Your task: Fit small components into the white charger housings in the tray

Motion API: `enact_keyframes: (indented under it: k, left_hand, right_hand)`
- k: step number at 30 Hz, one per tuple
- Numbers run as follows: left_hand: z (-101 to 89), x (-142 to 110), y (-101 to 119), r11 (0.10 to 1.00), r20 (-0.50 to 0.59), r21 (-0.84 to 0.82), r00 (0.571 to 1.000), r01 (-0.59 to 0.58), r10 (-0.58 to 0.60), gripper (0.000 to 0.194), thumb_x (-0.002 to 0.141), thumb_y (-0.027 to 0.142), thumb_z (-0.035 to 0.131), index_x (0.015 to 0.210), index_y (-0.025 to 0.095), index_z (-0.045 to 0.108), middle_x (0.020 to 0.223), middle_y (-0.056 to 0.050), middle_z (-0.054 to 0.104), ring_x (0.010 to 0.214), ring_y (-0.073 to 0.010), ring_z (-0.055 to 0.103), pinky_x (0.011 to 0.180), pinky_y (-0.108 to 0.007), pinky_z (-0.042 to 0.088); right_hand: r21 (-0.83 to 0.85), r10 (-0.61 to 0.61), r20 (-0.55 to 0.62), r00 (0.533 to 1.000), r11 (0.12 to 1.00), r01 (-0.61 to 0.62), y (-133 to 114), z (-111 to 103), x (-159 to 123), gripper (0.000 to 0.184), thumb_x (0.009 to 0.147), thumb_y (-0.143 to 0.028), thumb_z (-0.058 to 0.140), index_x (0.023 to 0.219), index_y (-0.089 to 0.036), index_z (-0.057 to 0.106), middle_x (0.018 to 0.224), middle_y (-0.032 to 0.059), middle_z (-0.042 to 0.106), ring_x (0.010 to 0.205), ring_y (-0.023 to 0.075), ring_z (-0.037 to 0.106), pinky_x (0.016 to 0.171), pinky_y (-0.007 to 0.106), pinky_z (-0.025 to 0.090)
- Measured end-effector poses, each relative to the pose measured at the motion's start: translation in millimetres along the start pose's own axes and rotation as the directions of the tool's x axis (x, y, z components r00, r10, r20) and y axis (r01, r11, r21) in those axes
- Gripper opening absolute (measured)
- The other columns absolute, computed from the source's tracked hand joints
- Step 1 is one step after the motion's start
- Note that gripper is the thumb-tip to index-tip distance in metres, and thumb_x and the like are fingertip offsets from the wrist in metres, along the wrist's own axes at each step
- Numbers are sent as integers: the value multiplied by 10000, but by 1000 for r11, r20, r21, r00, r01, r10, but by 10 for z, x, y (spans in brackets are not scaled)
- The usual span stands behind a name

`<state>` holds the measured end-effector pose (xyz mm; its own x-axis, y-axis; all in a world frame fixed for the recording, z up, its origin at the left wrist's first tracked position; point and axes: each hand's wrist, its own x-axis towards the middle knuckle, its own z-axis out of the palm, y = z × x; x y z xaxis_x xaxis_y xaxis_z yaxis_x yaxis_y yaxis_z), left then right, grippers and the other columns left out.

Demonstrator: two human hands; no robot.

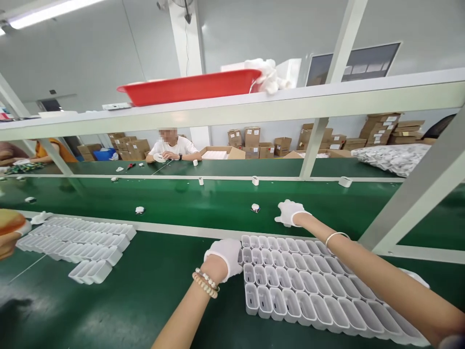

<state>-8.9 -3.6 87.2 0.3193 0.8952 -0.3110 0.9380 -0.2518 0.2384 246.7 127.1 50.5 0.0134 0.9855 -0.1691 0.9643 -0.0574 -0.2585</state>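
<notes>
My left hand (223, 257), in a white glove, is at the left end of a block of white plastic cases (319, 310). Its fingers curl round a white case at the end of the second row, partly hidden by the glove. The block's cases stand open side up in several rows. My right hand (289, 213), also gloved, reaches over the green conveyor belt (203, 206) with fingers apart and nothing in them. Left of it, apart from the fingers, lies a small circuit board with a white part on top (255, 208).
A second block of white cases (83, 242) stands at left, near another person's arm (9, 240). Another similar small part (140, 210) is on the belt. A shelf with a red tray (192, 88) crosses overhead; a slanted post (417, 194) rises at right. A person (174, 145) sits opposite.
</notes>
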Motion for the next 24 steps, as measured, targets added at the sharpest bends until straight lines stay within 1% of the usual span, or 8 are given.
enact_keyframes:
  k: [3, 6, 9, 13, 16, 19, 21, 24]
  left_hand:
    - [22, 10, 13, 999, -23, -34, 1000, 12, -13, 164, 744, 263, 683, 892, 198, 711, 907, -133, 746, 956, -350, 712, 816, -409, 553]
    - [13, -4, -3, 997, -70, -73, 997, 8, -13, 169, 682, 212, 718, 847, 191, 688, 868, -127, 733, 928, -340, 712, 805, -393, 545]
    - [-67, -39, -73, 992, -163, -124, 987, -10, -10, 225, 666, 173, 712, 879, 187, 643, 860, -103, 709, 874, -296, 708, 773, -354, 536]
    - [-257, -128, -160, 974, -290, -212, 957, -77, 13, 172, 741, 176, 642, 903, 191, 590, 808, -46, 664, 702, -208, 669, 663, -295, 518]
    - [-389, -264, -143, 943, -382, -283, 922, -176, 57, 180, 786, 164, 598, 960, 205, 579, 860, -21, 661, 723, -168, 652, 660, -261, 518]
    - [-468, -443, -76, 873, -554, -317, 819, -370, 146, 243, 785, 134, 609, 1014, 214, 594, 1002, -19, 671, 854, -166, 651, 779, -278, 539]
    - [-486, -546, -31, 845, -628, -277, 752, -458, 202, 269, 770, 116, 636, 1019, 217, 617, 1025, -18, 677, 889, -182, 645, 826, -317, 544]
    - [-475, -639, 25, 866, -631, -166, 725, -472, 275, 310, 752, 102, 674, 1035, 222, 634, 1008, -16, 692, 914, -217, 643, 820, -368, 555]
  right_hand:
    - [29, -64, 3, 998, 998, 64, -176, 44, 232, 344, 948, -326, 617, 1261, -188, 579, 1303, 98, 581, 1094, 246, 613, 907, 464, 532]
    - [117, -129, 29, 991, 985, 125, -310, 103, 371, 311, 956, -319, 606, 1244, -201, 592, 1292, 93, 591, 1072, 232, 623, 893, 440, 542]
    - [238, -168, 31, 985, 959, 156, -350, 136, 377, 281, 961, -321, 598, 1211, -193, 608, 1254, 89, 612, 1035, 218, 635, 874, 424, 551]
    - [423, -231, 12, 973, 883, 205, -336, 95, 236, 273, 956, -332, 608, 1172, -167, 620, 1167, 77, 647, 964, 203, 658, 821, 398, 568]
    - [553, -290, -21, 957, 794, 252, -327, -14, 45, 244, 951, -334, 617, 1106, -147, 637, 1086, 64, 670, 915, 189, 668, 790, 378, 572]
    - [666, -343, -65, 937, 685, 297, -333, -178, -288, 293, 889, -387, 686, 1040, -141, 637, 996, 61, 687, 835, 179, 679, 747, 368, 575]
    - [728, -383, -88, 920, 605, 322, -358, -290, -622, 424, 776, -475, 772, 1023, -160, 632, 963, 66, 698, 776, 183, 686, 731, 380, 579]
    - [787, -433, -133, 892, 501, 360, -449, -397, -1237, 565, 629, -543, 844, 1025, -195, 639, 967, 54, 705, 846, 218, 698, 811, 417, 579]
